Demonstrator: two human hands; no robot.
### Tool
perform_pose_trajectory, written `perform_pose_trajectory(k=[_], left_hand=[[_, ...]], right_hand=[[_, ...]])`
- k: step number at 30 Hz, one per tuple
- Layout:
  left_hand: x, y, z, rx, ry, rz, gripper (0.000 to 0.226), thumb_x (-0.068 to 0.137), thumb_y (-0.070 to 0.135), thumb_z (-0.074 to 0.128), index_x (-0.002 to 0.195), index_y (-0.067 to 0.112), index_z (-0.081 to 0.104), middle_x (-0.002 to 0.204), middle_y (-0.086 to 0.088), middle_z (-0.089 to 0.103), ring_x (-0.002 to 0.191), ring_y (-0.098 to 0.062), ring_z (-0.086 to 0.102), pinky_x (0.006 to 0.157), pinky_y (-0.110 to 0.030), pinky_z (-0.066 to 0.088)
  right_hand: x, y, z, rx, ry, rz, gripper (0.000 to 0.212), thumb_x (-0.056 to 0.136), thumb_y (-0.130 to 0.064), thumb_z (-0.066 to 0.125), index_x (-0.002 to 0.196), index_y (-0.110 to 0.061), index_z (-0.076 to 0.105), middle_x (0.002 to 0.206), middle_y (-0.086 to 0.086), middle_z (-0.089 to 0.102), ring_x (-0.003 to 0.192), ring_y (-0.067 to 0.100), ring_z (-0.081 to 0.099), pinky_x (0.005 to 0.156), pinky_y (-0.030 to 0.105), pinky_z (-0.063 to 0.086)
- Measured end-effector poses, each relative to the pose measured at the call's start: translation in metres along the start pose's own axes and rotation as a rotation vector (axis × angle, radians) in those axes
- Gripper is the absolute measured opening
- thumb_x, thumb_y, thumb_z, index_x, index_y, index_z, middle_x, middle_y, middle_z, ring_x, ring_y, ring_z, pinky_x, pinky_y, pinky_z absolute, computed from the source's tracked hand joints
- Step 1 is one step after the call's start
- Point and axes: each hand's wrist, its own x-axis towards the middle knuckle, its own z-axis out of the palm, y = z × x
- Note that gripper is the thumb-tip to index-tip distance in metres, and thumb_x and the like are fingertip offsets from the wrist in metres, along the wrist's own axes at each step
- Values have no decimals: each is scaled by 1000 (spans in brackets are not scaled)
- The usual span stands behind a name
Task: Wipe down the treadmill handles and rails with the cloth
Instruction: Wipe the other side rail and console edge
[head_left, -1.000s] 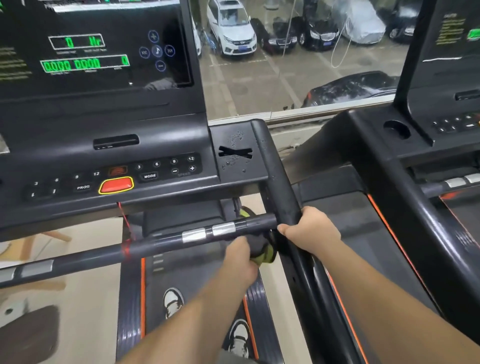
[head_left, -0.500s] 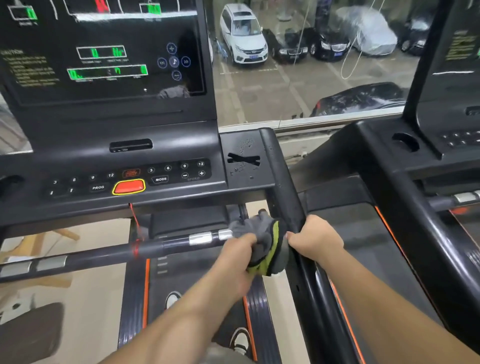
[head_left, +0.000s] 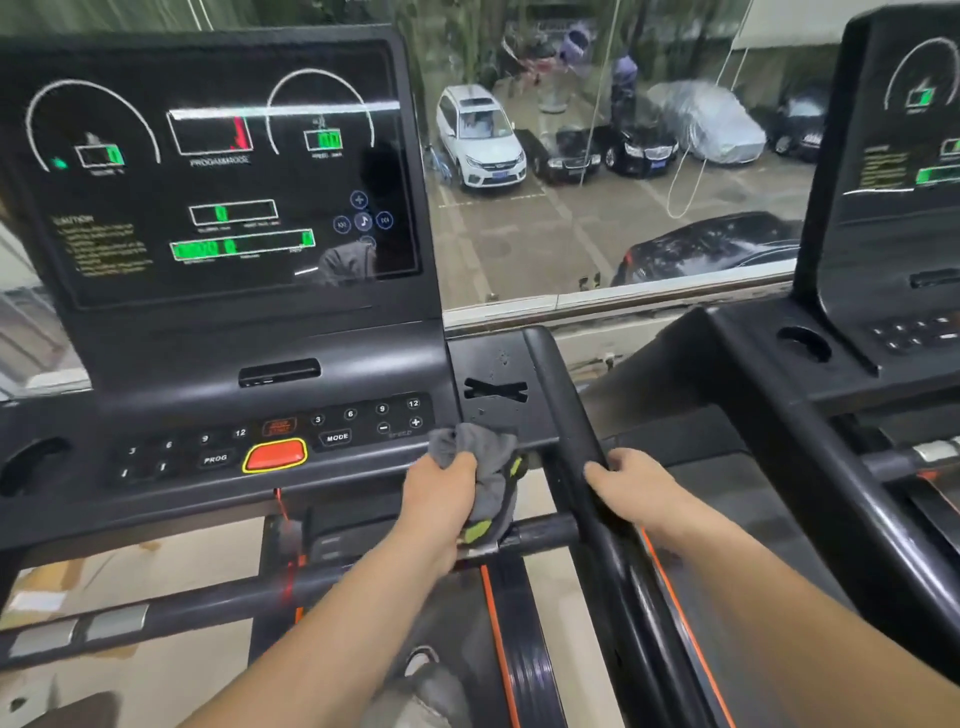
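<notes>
Left grip (head_left: 441, 493) is clutching the cloth (head_left: 480, 452) while the right grip (head_left: 631, 480) is holding the side rail (head_left: 563, 405).

The cloth, grey with yellow-green patches, is bunching up out of the left grip's curled fingers, just above the crossbar handle (head_left: 545, 532) and in front of the lower edge of the console (head_left: 234, 364); whether it is touching either cannot be told. The right grip's fingers are curling over the black side rail, just right of the cloth. A red button (head_left: 274, 455) is glowing left of the left grip, and a second treadmill (head_left: 779, 415) is standing right of the right grip.
</notes>
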Motion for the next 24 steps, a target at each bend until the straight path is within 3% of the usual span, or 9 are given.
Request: perform_pose_trajectory(k=[3, 7, 9, 11, 13, 15, 16, 20, 24], left_hand=[[24, 47, -7, 58, 31, 166, 17, 92, 8, 52, 80, 13, 62, 70, 2, 64, 66, -13, 59, 51, -16, 45], [66, 100, -8, 304, -46, 466, 10, 91, 18, 52, 86, 20, 60, 80, 3, 67, 76, -17, 60, 68, -31, 49], [87, 102, -2, 674, -55, 718, 13, 87, 28, 50, 96, 29, 60, 92, 5, 67, 87, -20, 60, 75, -37, 51], [105, 81, 10, 1081, -82, 911, 39, 83, 34, 52, 120, 27, 62, 120, 1, 64, 113, -26, 58, 92, -42, 50], [116, 48, 24, 1419, -263, 870, 64, 88, 38, 57, 149, 24, 43, 158, -11, 36, 149, -36, 29, 120, -47, 30], [126, 29, 33, 1575, -387, 826, 81, 94, 39, 57, 161, 23, 15, 171, -16, -3, 157, -41, -6, 128, -52, 6], [132, 29, 35, 1591, -412, 842, 84, 96, 39, 55, 163, 24, 6, 171, -16, -13, 156, -41, -14, 128, -52, 1], [183, 68, 51, 1568, -511, 871, 82, 99, 42, 46, 165, 32, -3, 172, -7, -18, 157, -31, -20, 128, -47, -8], [208, 82, 70, 1470, -417, 809, 77, 99, 45, 43, 164, 35, 3, 173, -3, -13, 158, -29, -16, 128, -49, -8]], right_hand=[[35, -20, 9, 12, 10, -14, 33, 92, -47, 57, 112, -20, 60, 105, 0, 69, 92, 18, 66, 76, 32, 50], [69, -56, 10, -64, 20, 4, 65, 90, -48, 65, 142, -16, 42, 131, 5, 60, 112, 27, 61, 88, 37, 51], [84, -69, 13, -121, 34, 39, 72, 91, -52, 66, 145, -14, 37, 134, 8, 59, 119, 31, 59, 95, 42, 52], [95, -73, 17, -235, 55, 75, 68, 91, -51, 66, 140, -12, 40, 130, 11, 60, 117, 33, 60, 96, 46, 54], [100, -73, 18, -300, 77, 108, 57, 89, -40, 64, 135, -14, 44, 123, 9, 63, 112, 32, 62, 93, 47, 55], [102, -73, 15, -324, 73, 117, 53, 87, -35, 63, 134, -18, 44, 120, 6, 64, 110, 31, 63, 91, 45, 55], [103, -72, 14, -324, 69, 117, 53, 88, -35, 62, 134, -20, 43, 120, 5, 65, 109, 30, 63, 90, 44, 55], [109, -73, 16, -315, 79, 131, 55, 89, -46, 68, 131, -22, 43, 118, 3, 66, 108, 28, 64, 89, 45, 56], [114, -73, 16, -352, 83, 170, 56, 88, -57, 70, 122, -25, 39, 111, 0, 63, 102, 25, 64, 79, 40, 54]])
